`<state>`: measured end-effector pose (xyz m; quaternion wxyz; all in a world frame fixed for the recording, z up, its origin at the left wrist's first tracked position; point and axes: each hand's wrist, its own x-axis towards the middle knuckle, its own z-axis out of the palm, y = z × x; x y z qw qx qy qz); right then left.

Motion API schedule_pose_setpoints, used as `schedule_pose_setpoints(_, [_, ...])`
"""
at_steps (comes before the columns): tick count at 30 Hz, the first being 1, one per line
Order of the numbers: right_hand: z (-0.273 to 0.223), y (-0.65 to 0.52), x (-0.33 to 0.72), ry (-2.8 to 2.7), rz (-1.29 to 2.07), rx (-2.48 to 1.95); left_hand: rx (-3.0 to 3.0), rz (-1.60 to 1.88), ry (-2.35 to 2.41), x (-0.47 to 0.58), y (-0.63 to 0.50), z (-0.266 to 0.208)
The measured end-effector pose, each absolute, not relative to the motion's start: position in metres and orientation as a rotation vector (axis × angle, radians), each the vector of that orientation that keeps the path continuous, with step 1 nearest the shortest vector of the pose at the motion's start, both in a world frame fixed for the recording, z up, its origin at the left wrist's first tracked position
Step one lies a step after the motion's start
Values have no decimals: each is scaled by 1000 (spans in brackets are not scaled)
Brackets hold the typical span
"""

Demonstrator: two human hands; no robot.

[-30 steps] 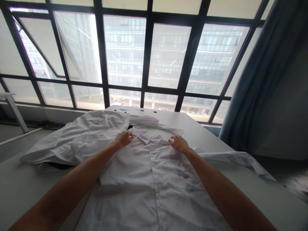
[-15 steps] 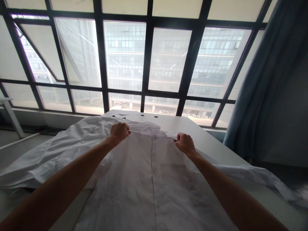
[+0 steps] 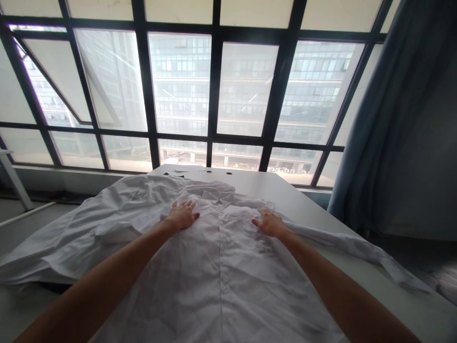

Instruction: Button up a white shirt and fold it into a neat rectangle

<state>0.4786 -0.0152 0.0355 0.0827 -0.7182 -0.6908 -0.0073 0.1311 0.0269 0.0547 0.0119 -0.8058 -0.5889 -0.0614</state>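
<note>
A white button-up shirt (image 3: 200,271) lies front up across the table, its collar toward the window and its button placket running down the middle. My left hand (image 3: 182,214) rests open on the shirt's left shoulder area, fingers spread. On the other side of the collar, my right hand (image 3: 269,223) lies with its fingers stretched out on the shirt near the right shoulder. One sleeve (image 3: 371,252) reaches out to the right over the tabletop. Wrinkles show over the chest.
More white cloth (image 3: 71,233) is heaped at the left, beside the shirt. The white table (image 3: 257,183) extends toward a large black-framed window (image 3: 214,95). A blue-grey curtain (image 3: 374,128) hangs at the right. Part of a white frame (image 3: 16,181) stands at far left.
Both hands have let go of the shirt's shoulder edges and opened flat on the cloth. The shirt, held up before, has come down onto the table, and its collar now shows.
</note>
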Motion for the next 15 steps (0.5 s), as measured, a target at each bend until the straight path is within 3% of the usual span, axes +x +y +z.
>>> schedule_pose_setpoints(6, [0,-52,530,-1967,-18,-2320,-2576,-66,-1886,92,8,19])
schedule_pose_setpoints(10, [-8,-60,561,-1915,116,-2370,-2575,-64,-1888,85,6,15])
schedule_pose_setpoints(15, [-4,-67,566,-1820,48,-2472,-2601,-223,-1897,82,2,20])
